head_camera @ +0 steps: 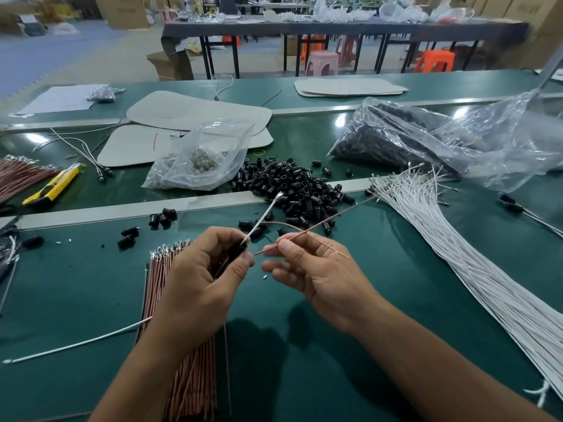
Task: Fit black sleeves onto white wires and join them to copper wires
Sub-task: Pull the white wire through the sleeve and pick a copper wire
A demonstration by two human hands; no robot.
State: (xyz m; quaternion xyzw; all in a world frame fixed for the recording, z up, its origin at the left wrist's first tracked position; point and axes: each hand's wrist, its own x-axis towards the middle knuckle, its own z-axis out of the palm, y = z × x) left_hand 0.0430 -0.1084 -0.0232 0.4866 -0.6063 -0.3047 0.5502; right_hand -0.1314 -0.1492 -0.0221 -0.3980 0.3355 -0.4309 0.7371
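Observation:
My left hand (pixel 204 269) grips a black sleeve (pixel 237 249) with a white wire (pixel 264 216) running through it; the wire's metal tip points up and away, and its tail trails out to the lower left. My right hand (pixel 307 266) pinches a copper wire (pixel 330 219) between thumb and forefinger, its near end pointing toward the sleeve. A pile of loose black sleeves (pixel 295 190) lies just beyond my hands. A bundle of copper wires (pixel 182 330) lies under my left forearm. A sheaf of white wires (pixel 457 236) fans out on the right.
A clear bag of small metal parts (pixel 198 159) and a big clear bag of black sleeves (pixel 426 138) sit on the green table (pixel 365 300). A yellow utility knife (pixel 53 185) and more copper wires (pixel 18 175) lie far left. Grey cardboard sheets (pixel 195 111) lie behind.

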